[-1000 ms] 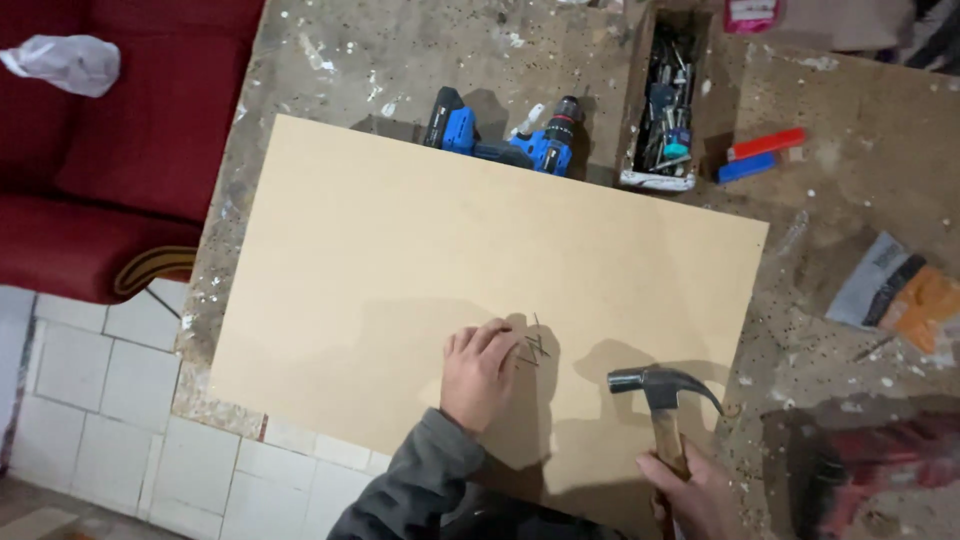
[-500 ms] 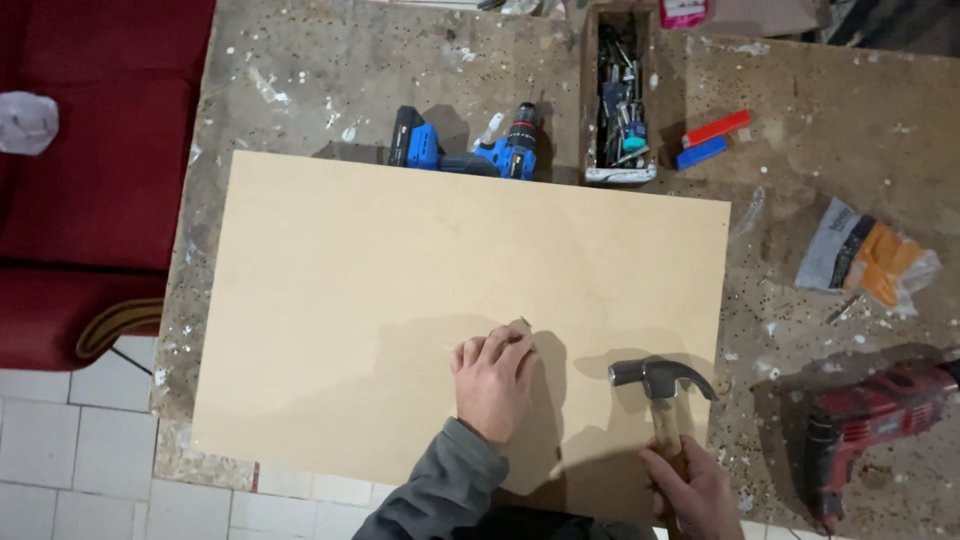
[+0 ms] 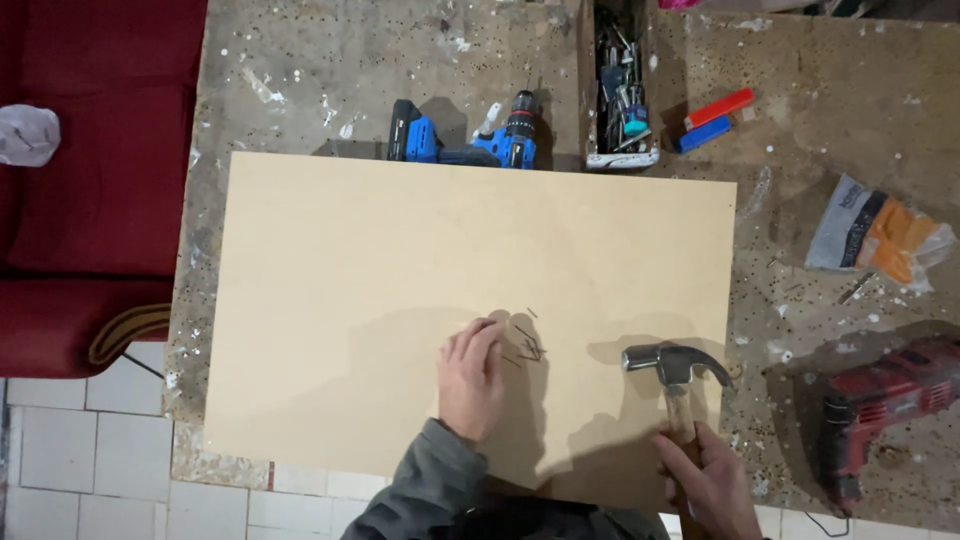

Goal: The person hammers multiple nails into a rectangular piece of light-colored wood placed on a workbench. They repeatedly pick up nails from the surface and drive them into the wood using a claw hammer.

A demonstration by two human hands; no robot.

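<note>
Small dark nails lie loose on the pale rectangular fibreboard panel at my flat, spread left hand, none driven yet, while my right hand grips the wooden-handled steel claw hammer.

My left hand is bare, no glove or ring, its wrist running into a grey, creased fabric jacket sleeve at six o'clock. My right hand, at five o'clock, is bare too, with no cuff showing at its wrist.
</note>
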